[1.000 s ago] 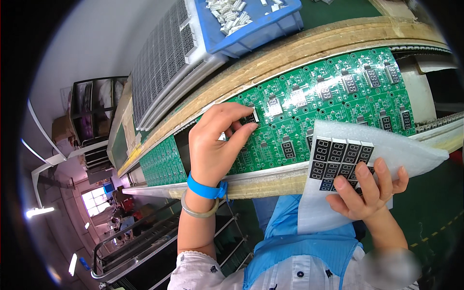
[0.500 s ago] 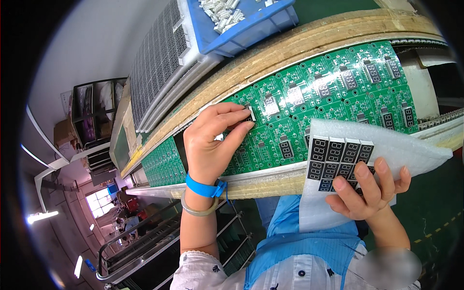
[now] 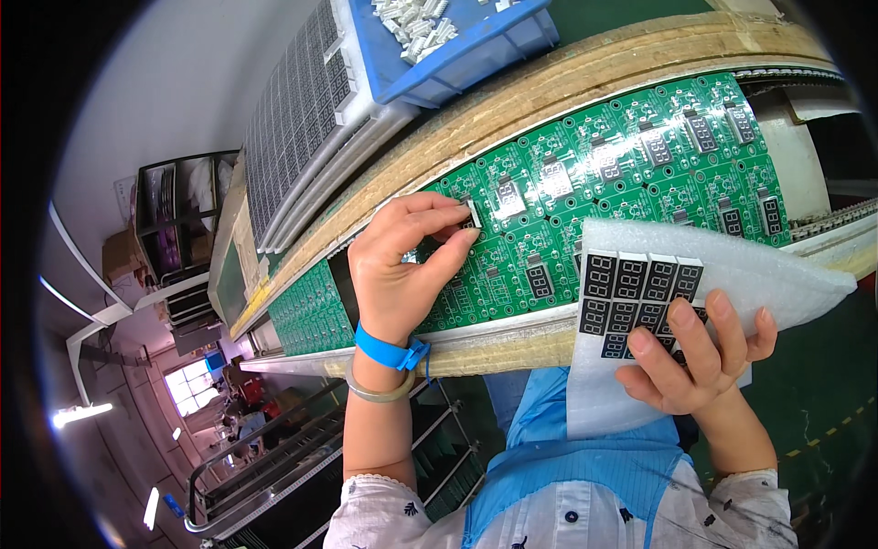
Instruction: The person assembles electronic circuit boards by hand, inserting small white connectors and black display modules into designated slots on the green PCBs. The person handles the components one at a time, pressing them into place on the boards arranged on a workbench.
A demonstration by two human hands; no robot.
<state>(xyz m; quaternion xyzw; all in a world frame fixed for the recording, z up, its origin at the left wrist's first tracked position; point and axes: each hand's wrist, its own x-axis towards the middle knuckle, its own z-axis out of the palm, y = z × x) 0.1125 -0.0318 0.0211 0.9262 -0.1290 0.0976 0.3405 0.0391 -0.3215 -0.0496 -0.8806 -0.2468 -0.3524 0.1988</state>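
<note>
The seven-segment display (image 3: 473, 220) was a small block with a dark face and a white side, partly hidden by the fingertips; it was at the upper left part of the green circuit board panel (image 3: 572, 227), and the left hand (image 3: 398, 270) had thumb and forefinger pinched together on it; whether it touched the board could not be told. The right hand (image 3: 700, 366) had its fingers spread apart over the lower rows of loose displays (image 3: 631, 277), which lay close together on a white foam sheet (image 3: 741, 261); whether those fingers gripped the sheet could not be told.

The panel lay between worn wooden rails (image 3: 631, 66), with displays in upright pose on many of its repeated units; beyond the far rail stood a blue plastic bin (image 3: 498, 57) of white connectors (image 3: 422, 32), beside stacked foam layers topped with dense rows of displays (image 3: 297, 128); to the left were a dark-framed shelf (image 3: 183, 206), a bright window (image 3: 190, 386) and a tube light (image 3: 82, 414).

The board was glossy, the foam matte and soft, curving to a point at the right; a smooth blue wrist strap (image 3: 382, 350) and a pale round bangle (image 3: 380, 393) circled the left wrist.
</note>
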